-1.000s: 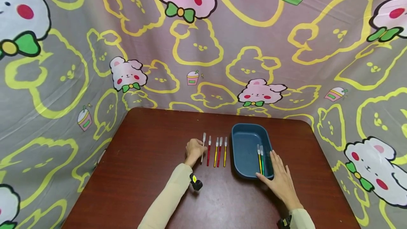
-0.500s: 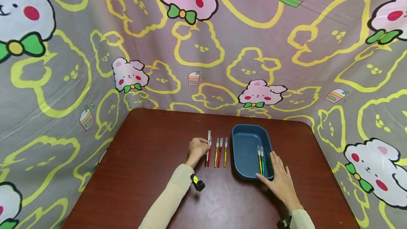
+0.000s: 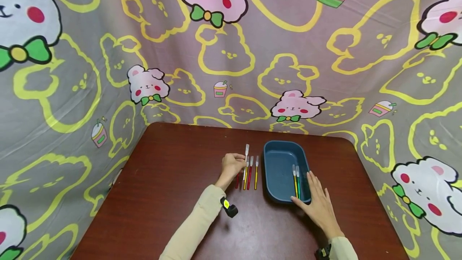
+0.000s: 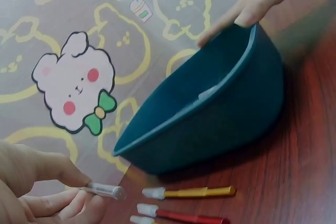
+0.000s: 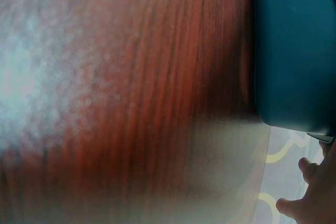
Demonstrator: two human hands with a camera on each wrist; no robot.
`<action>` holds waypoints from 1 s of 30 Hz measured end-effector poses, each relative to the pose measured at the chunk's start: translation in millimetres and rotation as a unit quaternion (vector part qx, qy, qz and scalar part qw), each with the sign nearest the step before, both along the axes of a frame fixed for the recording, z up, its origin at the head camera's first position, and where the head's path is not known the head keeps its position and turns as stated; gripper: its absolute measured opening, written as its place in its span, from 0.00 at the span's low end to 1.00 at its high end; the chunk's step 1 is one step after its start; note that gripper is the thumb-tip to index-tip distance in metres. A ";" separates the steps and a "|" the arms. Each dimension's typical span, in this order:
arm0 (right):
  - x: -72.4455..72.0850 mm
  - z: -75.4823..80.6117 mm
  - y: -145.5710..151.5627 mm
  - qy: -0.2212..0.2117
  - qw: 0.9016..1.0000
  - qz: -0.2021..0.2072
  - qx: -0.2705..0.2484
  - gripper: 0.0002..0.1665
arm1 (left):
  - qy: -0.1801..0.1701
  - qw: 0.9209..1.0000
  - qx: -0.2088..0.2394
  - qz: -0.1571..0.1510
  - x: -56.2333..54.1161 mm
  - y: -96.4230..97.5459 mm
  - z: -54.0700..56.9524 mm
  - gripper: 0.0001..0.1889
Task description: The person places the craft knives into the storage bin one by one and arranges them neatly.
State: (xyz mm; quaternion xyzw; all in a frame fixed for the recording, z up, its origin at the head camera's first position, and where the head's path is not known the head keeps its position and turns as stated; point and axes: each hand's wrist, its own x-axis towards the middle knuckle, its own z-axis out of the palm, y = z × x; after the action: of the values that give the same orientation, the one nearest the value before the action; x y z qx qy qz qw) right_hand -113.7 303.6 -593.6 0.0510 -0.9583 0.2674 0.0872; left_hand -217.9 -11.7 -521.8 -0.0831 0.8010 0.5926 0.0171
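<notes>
A grey fabric backdrop [image 3: 231, 127] printed with yellow outlines and white bunny faces surrounds the dark reddish-brown wooden surface [image 3: 173, 155]. On the surface, right of centre, stands a deep blue rectangular tray [image 3: 283, 161] with rounded corners. The right hand [image 3: 319, 208] is spread against it, fingers along its right side and thumb at the near rim. Left of the tray, the left hand [image 3: 232, 167] pinches a slim white pen [image 3: 247, 150] with a clear cap between thumb and fingers, cap pointing away from the person. Both hands come out of cream sleeves [image 3: 191, 224], with a small black camera [image 3: 229, 208] at the left wrist. Inside the tray, a yellow pen and a green pen [image 3: 298, 185] lie side by side along the right wall. Between the left hand and the tray lie a yellow, a red and another yellow capped pen [image 3: 256, 177], roughly parallel; the held pen overlaps the nearest yellow one in the head view. One more red pen [image 3: 237, 181] is partly hidden by the left hand.
</notes>
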 end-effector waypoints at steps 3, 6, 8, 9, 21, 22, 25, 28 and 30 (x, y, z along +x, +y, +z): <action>0.0 -0.4 0.2 -0.001 1.000 0.000 0.000 0.67 | 0.008 1.000 0.019 -0.007 1.0 8.8 0.4 0.12; 0.1 -0.7 0.1 -0.001 1.000 -0.001 0.001 0.67 | 0.010 0.999 0.031 -0.015 2.2 18.5 2.2 0.12; 0.2 -1.0 0.0 -0.002 1.000 -0.001 0.001 0.67 | 0.010 0.999 0.036 -0.020 3.3 25.4 4.4 0.12; 0.3 -1.1 -0.1 -0.002 1.000 -0.001 0.001 0.67 | 0.007 0.999 0.039 -0.022 3.7 29.0 5.6 0.12; -1.7 -1.8 -0.2 -0.002 1.000 -0.005 0.005 0.67 | -0.016 0.997 0.060 -0.040 8.4 69.5 7.0 0.11; -1.9 -1.6 -0.2 -0.004 1.000 -0.006 0.006 0.67 | -0.015 0.997 0.067 -0.038 8.8 72.9 6.9 0.11; -2.2 -1.5 0.0 -0.006 1.000 -0.006 0.009 0.67 | -0.013 0.997 0.069 -0.031 9.3 83.7 6.7 0.11; -2.4 -1.2 -0.2 -0.010 1.000 -0.008 0.010 0.67 | -0.018 0.997 0.068 -0.031 9.4 94.7 5.6 0.10; -2.1 -1.1 -0.4 -0.014 1.000 -0.008 0.009 0.67 | -0.014 0.998 0.056 -0.026 9.6 101.6 4.5 0.09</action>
State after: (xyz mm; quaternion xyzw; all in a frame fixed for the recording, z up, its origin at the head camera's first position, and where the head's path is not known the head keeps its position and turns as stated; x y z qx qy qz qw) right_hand -115.8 303.1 -594.7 0.0399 -0.9623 0.2583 0.0753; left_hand -208.3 89.9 -517.3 -0.0695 0.7679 0.6350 0.0479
